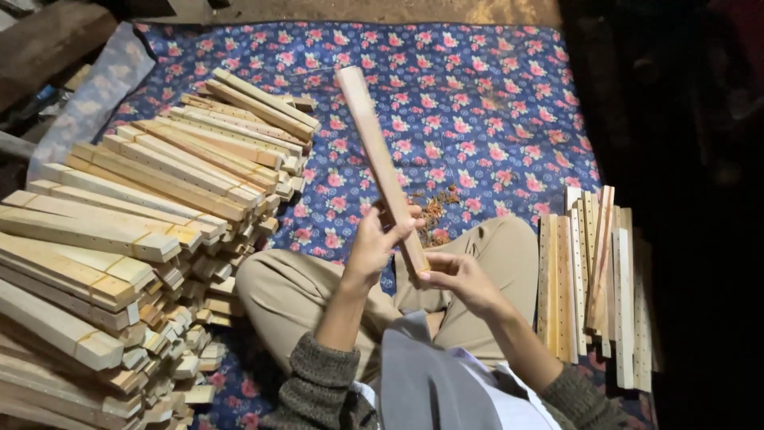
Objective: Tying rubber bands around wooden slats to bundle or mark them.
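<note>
Both hands, left hand (372, 243) and right hand (458, 279), grip one wooden slat (380, 163); large unsorted slat pile (135, 231) lies beyond the left hand, smaller drilled-slat stack (593, 279) beyond the right.

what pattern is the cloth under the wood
The cloth is dark blue with pink flowers, in the head view.

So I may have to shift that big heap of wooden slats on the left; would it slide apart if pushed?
Probably: the heap of wooden slats lies loosely layered, ends staggered, so pushing likely fans it out. Each slat looks stiff, flat-sided, unlikely to roll. The patterned cloth underneath may bunch.
</note>
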